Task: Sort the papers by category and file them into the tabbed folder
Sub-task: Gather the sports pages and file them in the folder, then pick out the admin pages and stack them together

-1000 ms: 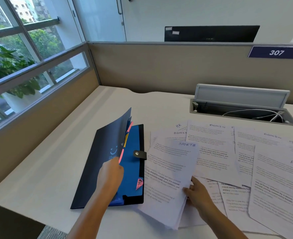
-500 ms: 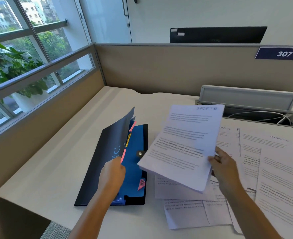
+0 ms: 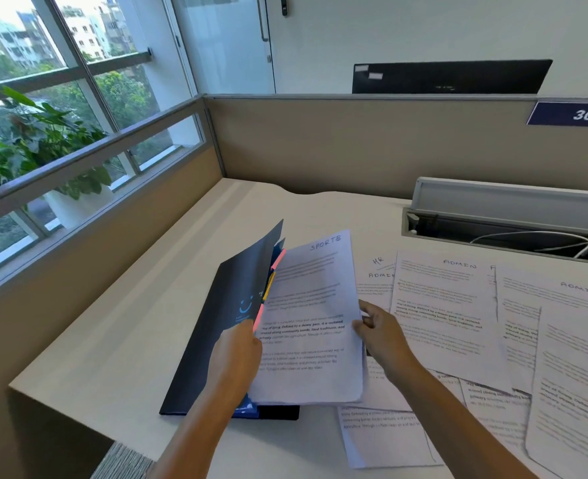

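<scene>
Grip status, left: my left hand curls its fingers round the raised front cover of the tabbed folder near the lower pink tab, holding the cover up at a slant. The forearm reaches in from the lower edge of the view, wrist roughly straight.

Grip status, right: my right hand pinches the right edge of the stack of sheets headed SPORTS, thumb on top, other fingers underneath. The forearm enters from the lower right and angles inward toward the folder.

Location of work items: the SPORTS stack lies tilted over the open folder's interior, its left edge against the coloured tabs, a second pink tab and a yellow tab among them. The folder rests on the tabletop, spine toward the window side. Remaining papers, headed ADMIN and HR, lie spread and overlapping on the tabletop to the right, some partly under my right forearm.
</scene>
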